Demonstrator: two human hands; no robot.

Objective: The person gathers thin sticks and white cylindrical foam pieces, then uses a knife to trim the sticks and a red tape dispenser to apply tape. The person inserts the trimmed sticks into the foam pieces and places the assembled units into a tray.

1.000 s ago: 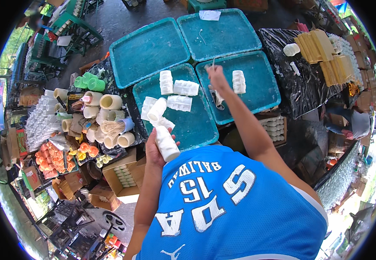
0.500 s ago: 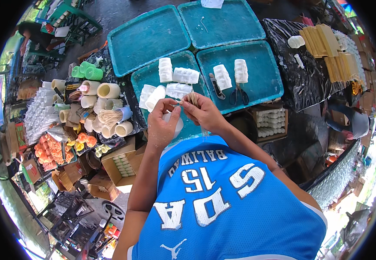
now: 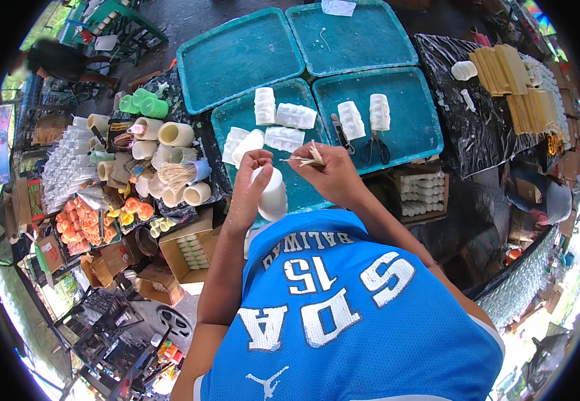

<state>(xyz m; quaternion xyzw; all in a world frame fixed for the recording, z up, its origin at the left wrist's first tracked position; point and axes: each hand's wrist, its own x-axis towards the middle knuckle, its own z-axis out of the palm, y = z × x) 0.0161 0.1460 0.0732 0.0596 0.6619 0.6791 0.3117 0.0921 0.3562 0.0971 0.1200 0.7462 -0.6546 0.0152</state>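
My left hand (image 3: 252, 179) is closed, fingers curled, around the upper end of a smooth white pillar candle (image 3: 274, 199) that hangs tilted over the near edge of a teal tray (image 3: 311, 190). My right hand (image 3: 333, 172), just to the right, grips a bundle of thin cream wicks (image 3: 313, 158), their ends sticking out toward the left hand. Beyond both hands on that tray lie several white candles, mostly bumpy, among them one bumpy candle (image 3: 296, 116). The adjoining tray (image 3: 407, 100) carries two bumpy white candles, a utility knife (image 3: 342, 134) and dark-handled scissors (image 3: 375, 148).
Two more teal trays (image 3: 240, 57) adjoin at the back. To the left, a crowded table holds cream cylinders (image 3: 176, 134), more wicks (image 3: 173, 174) and orange pieces (image 3: 79, 224). Yellowish slabs (image 3: 534, 113) lie on a black-covered table at right. A person (image 3: 547, 194) is at the far right.
My hands have moved apart, the right one going rightward with the wicks. More of the white candle shows below my left hand. The view has shifted slightly.
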